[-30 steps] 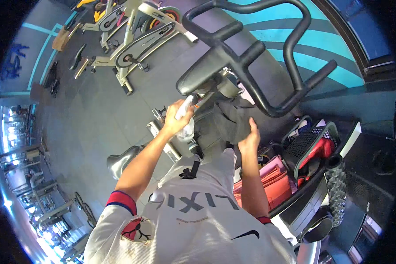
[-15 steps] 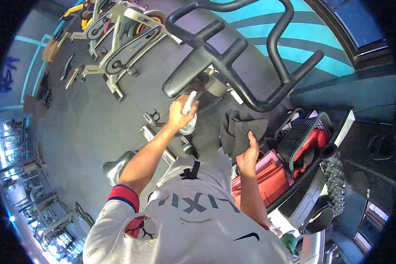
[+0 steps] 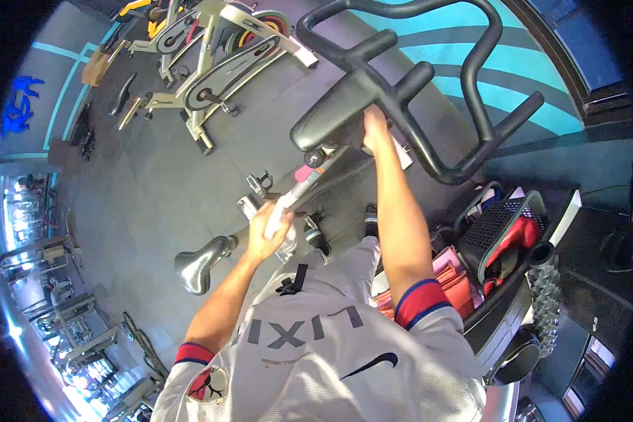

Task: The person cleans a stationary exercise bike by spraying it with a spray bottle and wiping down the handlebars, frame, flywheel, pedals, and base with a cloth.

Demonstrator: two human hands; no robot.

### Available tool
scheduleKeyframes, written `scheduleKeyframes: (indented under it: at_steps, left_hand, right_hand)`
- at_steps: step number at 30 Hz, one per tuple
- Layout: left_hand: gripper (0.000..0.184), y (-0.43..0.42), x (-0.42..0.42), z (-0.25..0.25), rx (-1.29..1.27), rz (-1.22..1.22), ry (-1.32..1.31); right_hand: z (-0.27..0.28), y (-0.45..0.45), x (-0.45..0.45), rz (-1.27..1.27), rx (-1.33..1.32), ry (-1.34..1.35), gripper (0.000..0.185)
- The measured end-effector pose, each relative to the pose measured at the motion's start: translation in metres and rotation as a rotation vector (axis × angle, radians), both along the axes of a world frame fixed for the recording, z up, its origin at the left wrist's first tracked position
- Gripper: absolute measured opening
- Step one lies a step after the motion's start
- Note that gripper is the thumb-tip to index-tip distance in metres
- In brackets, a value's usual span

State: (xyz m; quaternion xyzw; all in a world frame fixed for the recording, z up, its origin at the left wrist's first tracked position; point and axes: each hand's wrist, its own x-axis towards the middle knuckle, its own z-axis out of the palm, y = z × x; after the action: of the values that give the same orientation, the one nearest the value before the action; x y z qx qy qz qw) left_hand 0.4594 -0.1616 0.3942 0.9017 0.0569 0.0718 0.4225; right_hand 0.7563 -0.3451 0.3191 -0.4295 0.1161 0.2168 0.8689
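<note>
My left hand [image 3: 262, 235] is wrapped round a spray bottle [image 3: 277, 216] with a white head, which points up toward the bike's frame. The bottle's clear body shows partly below the hand. My right hand [image 3: 375, 129] reaches in under the black handlebar [image 3: 406, 116] of the exercise bike, against the stem area. Its fingers are largely hidden there, and the dark cloth it holds is almost lost against the dark parts around it. Below and left of the bottle sits the bike's black saddle [image 3: 201, 264].
Other exercise bikes [image 3: 214, 88] stand at the upper left. To my right a rack holds a black basket [image 3: 503, 228] with red items, red folded mats [image 3: 451, 292] and a grey ridged foam roller [image 3: 544, 299]. Weight machines [image 3: 63, 309] line the lower left.
My right hand has moved up and forward with the dark cloth, from above the rack to under the handlebar. My left hand has drawn the spray bottle down and back, away from the handlebar.
</note>
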Motion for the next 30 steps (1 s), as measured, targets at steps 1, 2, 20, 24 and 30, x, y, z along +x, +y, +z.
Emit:
scheduleKeyframes:
  at_steps: [1, 2, 20, 24, 30]
  left_hand:
    - [0.014, 0.013, -0.020, 0.000, 0.021, 0.001, 0.054]
    - [0.013, 0.023, -0.037, 0.000, 0.055, 0.023, 0.086]
    - [0.016, 0.100, -0.162, -0.002, 0.090, 0.292, 0.079]
    - [0.014, 0.098, -0.172, -0.003, 0.066, 0.295, 0.055]
    - [0.017, 0.104, -0.178, -0.001, 0.049, 0.234, 0.110]
  right_hand:
    - [-0.001, 0.002, 0.003, 0.124, 0.112, 0.010, 0.055]
    - [-0.005, 0.004, -0.005, -0.032, 0.097, -0.010, 0.052]
    - [0.078, 0.117, -0.270, -0.023, -1.032, -1.200, 0.026]
    - [0.049, 0.141, -0.196, -0.149, -1.527, -1.412, 0.059]
    - [-0.019, 0.155, -0.098, -0.123, -1.881, -0.976, 0.020]
